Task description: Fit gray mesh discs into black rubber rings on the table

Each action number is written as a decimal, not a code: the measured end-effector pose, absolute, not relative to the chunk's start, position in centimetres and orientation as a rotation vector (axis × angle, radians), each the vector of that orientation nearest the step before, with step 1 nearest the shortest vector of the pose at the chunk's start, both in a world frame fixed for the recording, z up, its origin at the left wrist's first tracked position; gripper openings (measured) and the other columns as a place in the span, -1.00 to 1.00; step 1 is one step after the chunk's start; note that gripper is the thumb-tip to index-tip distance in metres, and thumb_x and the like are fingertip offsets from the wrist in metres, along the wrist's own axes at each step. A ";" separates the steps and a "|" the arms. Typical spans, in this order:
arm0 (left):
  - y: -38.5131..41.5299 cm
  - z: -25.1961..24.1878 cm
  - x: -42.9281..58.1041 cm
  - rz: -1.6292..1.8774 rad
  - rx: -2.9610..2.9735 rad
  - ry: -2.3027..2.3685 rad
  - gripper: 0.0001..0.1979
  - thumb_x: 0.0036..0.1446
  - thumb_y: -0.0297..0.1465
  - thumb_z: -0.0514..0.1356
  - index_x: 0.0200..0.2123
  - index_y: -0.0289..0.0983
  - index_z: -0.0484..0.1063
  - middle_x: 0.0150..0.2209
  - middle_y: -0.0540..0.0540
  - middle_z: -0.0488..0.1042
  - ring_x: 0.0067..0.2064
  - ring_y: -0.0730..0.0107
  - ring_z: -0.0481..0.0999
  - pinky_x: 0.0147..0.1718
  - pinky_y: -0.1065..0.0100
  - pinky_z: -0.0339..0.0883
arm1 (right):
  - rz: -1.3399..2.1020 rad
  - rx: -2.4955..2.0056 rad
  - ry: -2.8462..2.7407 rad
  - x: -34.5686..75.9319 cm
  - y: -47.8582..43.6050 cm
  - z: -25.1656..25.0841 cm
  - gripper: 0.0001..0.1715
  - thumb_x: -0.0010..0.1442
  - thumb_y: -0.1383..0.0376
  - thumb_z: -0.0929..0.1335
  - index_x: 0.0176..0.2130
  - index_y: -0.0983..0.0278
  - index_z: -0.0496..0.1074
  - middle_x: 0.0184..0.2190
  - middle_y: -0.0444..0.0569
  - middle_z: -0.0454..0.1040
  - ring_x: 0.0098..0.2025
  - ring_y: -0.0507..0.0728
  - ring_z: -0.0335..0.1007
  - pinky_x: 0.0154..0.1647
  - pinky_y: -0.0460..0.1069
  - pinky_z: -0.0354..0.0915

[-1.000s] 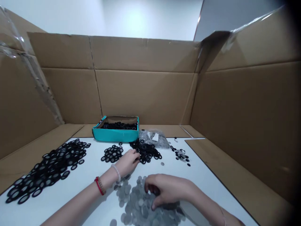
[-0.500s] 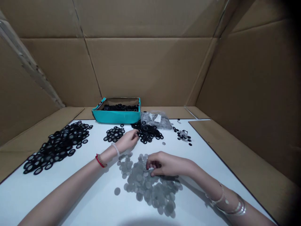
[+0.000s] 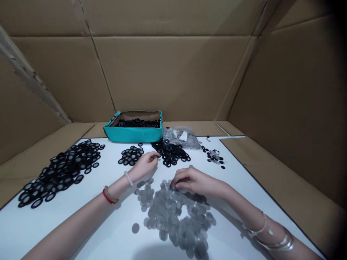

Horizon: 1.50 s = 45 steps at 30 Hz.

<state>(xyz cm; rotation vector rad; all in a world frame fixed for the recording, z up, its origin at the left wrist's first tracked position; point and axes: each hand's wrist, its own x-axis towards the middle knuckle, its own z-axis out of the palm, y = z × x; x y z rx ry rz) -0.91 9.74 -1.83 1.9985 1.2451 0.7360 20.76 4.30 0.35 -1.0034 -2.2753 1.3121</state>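
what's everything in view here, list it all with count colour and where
cardboard panels: several, brown, behind and beside the table
table: one, white, below everything
open box: one, teal, far edge, holding black rings
plastic bag: one, clear, right of box
large ring pile: many, black with grey centres, left
small ring cluster: dozens, black, centre
loose ring heap: many, black, near left hand
mixed scatter: few dozen, black and grey, far right
mesh discs: many, grey, front centre
left hand: one, beside loose ring heap
right hand: one, fingertips at mesh discs
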 end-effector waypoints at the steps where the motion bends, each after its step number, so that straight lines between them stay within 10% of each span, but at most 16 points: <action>1: 9.3 -1.5 -0.9 0.722 1.958 1.236 -0.70 0.12 -0.42 -0.04 -0.15 -0.37 0.38 -0.39 -0.13 0.46 -0.33 0.28 0.46 -0.33 0.31 0.35 | 1.308 -1.011 -2.261 20.7 4.3 0.6 -0.76 0.19 0.30 0.28 -0.21 0.27 0.51 -0.27 -0.03 0.49 -0.25 0.09 0.41 -0.21 -0.07 0.29; 12: 4.0 0.7 0.1 0.815 1.053 0.817 -0.79 0.05 -0.36 0.14 -0.26 -0.35 0.44 -0.31 -0.13 0.47 -0.27 0.33 0.45 -0.17 0.29 0.32 | 1.324 -1.044 -1.766 18.6 3.6 0.5 -0.80 0.12 0.21 0.34 -0.35 0.32 0.39 -0.46 -0.10 0.40 -0.43 0.03 0.32 -0.41 -0.10 0.23; 45: 2.6 -0.3 0.2 0.866 1.330 0.991 -0.70 -0.10 -0.39 0.28 -0.24 -0.31 0.37 -0.40 -0.02 0.38 -0.31 0.40 0.40 -0.28 0.39 0.28 | 1.219 -1.072 -1.700 17.7 2.4 -1.2 -0.74 0.10 0.18 0.35 -0.50 0.30 0.36 -0.55 -0.12 0.34 -0.45 0.05 0.23 -0.44 -0.08 0.14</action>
